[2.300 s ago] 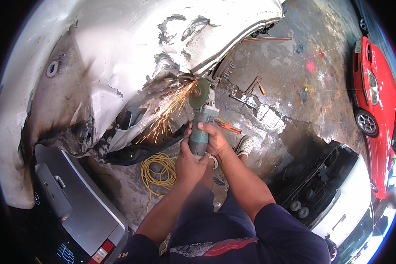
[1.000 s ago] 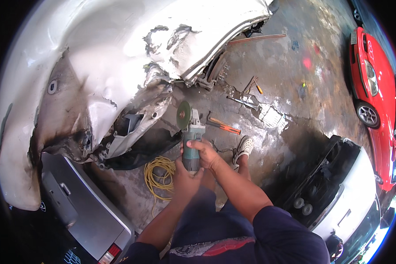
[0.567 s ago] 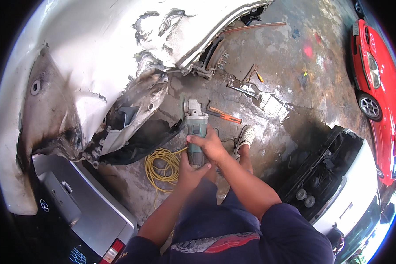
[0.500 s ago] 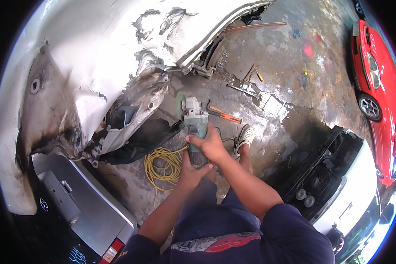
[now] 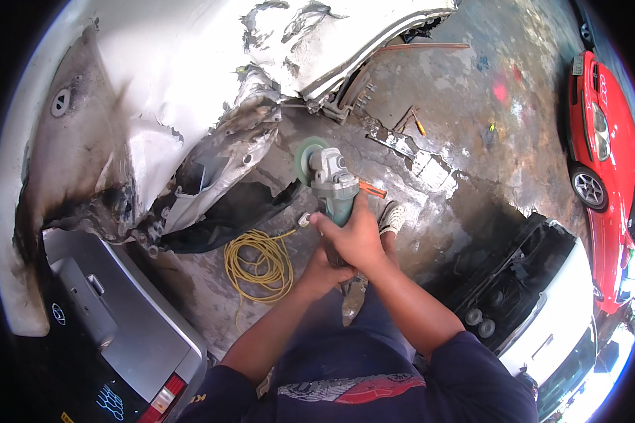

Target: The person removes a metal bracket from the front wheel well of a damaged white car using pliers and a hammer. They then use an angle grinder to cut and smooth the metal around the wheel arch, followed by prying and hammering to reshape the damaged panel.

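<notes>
Both my hands grip an angle grinder (image 5: 334, 187) in front of me, its head tilted away to the upper left. My right hand (image 5: 356, 236) wraps round its greenish body, behind the metal gear head. Further back, my left hand (image 5: 322, 271) is closed round the rear end, partly hidden by the right hand. The round green disc (image 5: 307, 159) stands apart from the torn, scorched metal edge (image 5: 243, 158) of the white car body (image 5: 169, 63). I cannot tell whether the disc is spinning.
A coiled yellow cable (image 5: 259, 266) lies on the floor at left, and an orange-handled tool (image 5: 372, 189) beyond my shoe (image 5: 392, 218). Farther off are a screwdriver (image 5: 420, 126) and metal scraps. A silver tailgate (image 5: 130, 303), a white vehicle (image 5: 561, 307) and a red car (image 5: 603, 92) stand around.
The grinder has shifted right in view and turned, so more of the disc's face shows. My hands moved with it, keeping their grip. It now partly covers the orange-handled tool.
</notes>
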The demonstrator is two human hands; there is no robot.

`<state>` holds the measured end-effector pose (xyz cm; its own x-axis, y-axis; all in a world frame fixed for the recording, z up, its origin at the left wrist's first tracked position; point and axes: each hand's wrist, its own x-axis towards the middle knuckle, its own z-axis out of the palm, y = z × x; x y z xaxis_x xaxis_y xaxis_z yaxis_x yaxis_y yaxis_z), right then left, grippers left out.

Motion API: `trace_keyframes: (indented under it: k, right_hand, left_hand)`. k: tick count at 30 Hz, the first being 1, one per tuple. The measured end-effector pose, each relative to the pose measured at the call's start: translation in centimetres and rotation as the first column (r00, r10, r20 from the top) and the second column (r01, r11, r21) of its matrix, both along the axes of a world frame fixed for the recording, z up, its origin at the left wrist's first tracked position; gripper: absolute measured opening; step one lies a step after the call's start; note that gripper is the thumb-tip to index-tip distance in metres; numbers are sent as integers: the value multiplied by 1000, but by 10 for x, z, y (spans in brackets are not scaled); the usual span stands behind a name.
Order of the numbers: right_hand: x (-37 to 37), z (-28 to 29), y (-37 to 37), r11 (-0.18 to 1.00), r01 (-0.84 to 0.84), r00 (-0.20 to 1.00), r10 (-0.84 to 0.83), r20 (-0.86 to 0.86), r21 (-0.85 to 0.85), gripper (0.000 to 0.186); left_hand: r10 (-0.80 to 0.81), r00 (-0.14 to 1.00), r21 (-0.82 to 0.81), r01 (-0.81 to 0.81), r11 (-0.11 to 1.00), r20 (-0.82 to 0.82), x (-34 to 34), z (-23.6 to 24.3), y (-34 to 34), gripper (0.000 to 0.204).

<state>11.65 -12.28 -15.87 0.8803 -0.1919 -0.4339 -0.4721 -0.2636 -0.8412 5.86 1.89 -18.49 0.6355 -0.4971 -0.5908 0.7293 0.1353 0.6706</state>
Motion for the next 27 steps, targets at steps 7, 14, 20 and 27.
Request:
trace_keyframes:
  k: [7, 14, 20, 27]
  right_hand:
    - [-23, -20, -34, 982, 115, 971, -79, -227, 149, 64]
    - [-64, -82, -85, 828, 412, 878, -250, -407, 381, 64]
    - [-62, -191, -175, 634, 600, 698, -118, -706, 488, 50]
    - [-49, -348, -346, 645, 584, 686, -68, -725, 493, 41]
  left_hand:
    - [-204, 953, 383, 107, 918, 223, -31, -30, -21, 88]
    - [-517, 849, 828, 210, 520, 110, -24, -39, -94, 95]
    - [-653, 757, 725, 435, 533, 26, -10, -75, -158, 109]
    - [-460, 886, 661, 311, 683, 58, 30, -172, -181, 81]
